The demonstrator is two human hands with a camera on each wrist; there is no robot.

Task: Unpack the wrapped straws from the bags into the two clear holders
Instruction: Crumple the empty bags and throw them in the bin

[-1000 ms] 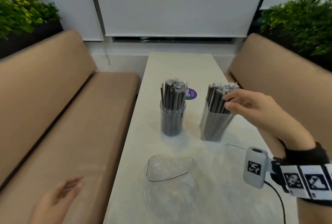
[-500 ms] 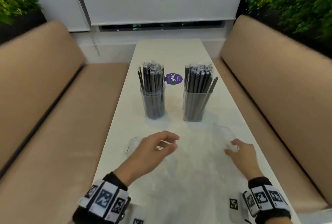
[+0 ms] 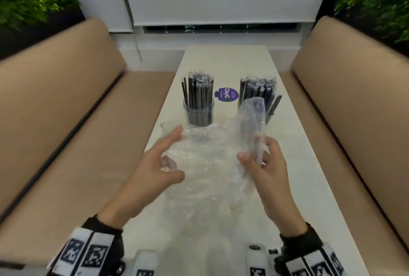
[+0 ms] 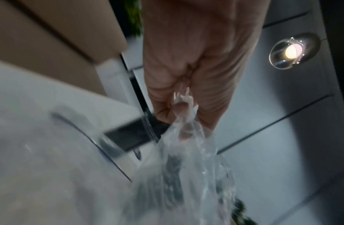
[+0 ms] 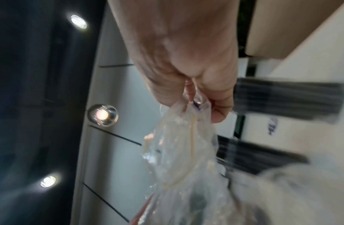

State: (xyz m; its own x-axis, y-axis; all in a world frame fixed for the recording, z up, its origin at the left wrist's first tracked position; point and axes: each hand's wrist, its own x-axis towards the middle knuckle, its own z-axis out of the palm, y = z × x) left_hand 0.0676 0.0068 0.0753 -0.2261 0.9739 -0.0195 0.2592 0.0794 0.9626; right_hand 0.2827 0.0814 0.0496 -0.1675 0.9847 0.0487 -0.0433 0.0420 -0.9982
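Two clear holders stand mid-table, packed with dark wrapped straws: a round left holder (image 3: 198, 113) and a right holder (image 3: 269, 90), half hidden behind plastic. One straw (image 3: 274, 107) leans out of the right holder. My left hand (image 3: 170, 160) pinches a crumpled clear bag (image 3: 199, 165) just above the table; the pinch shows close up in the left wrist view, hand (image 4: 186, 60) and bag (image 4: 186, 152). My right hand (image 3: 254, 156) pinches a second clear bag (image 3: 253, 125) and holds it upright in front of the right holder, also seen as hand (image 5: 186, 60) and bag (image 5: 182, 152). Both bags look empty.
The narrow white table (image 3: 221, 59) runs away from me between two tan benches, left (image 3: 77, 121) and right (image 3: 343, 121). A purple round sticker (image 3: 228, 94) lies between the holders. Planters sit behind both benches, and a blind-covered window closes the far end.
A second ago my right hand was at the right holder's straws and my left hung beside the bench. Both then dropped to the bags on the table and have now lifted them.
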